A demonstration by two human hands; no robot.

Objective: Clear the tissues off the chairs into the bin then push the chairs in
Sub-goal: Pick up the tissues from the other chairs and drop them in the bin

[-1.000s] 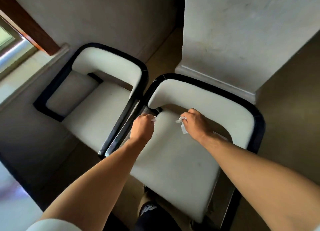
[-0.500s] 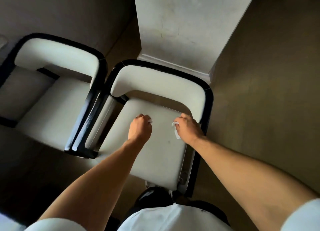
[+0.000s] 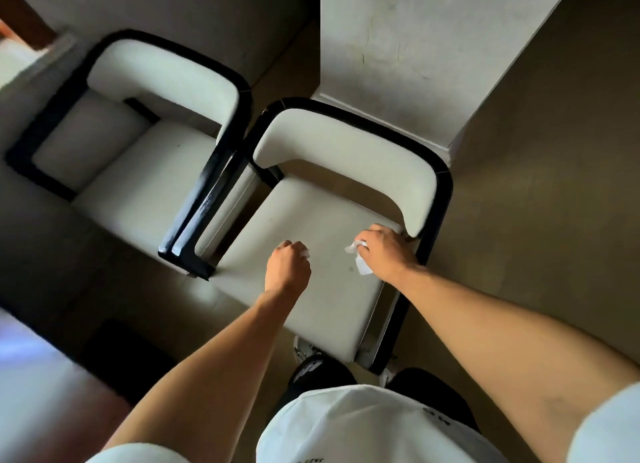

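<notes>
Left chair [image 3: 145, 171]: white cushion, black frame; seat bare; placed just beside the right chair, the two black arm rails touching or nearly so at the front corners.
Dark mat [image 3: 128, 358]: on the floor, below the left chair's front edge.
Left hand [image 3: 287, 266]: curled into a fist over the middle of the right chair's seat, toward the front edge; knuckles up.
Left tissue [image 3: 305, 253]: small white scrap, visible only at the thumb side of the left fist; gripped inside the curled fingers.
Right chair [image 3: 311, 310]: white seat and curved white backrest, black frame; backrest close to the base of the pillar.
Right tissue [image 3: 360, 260]: crumpled white wad, partly hanging below the fingers; located above the seat near its right edge, beneath the backrest's right end; contact with the cushion not determinable.
Right hand [image 3: 388, 254]: fingers closed around the right tissue; palm down, at the seat's right edge, just beside the backrest's lower right corner.
Pillar [image 3: 415, 46]: pale, scuffed, rising behind the right chair.
Floor [image 3: 536, 202]: tan, right of the right chair.
Bin: not in view.
</notes>
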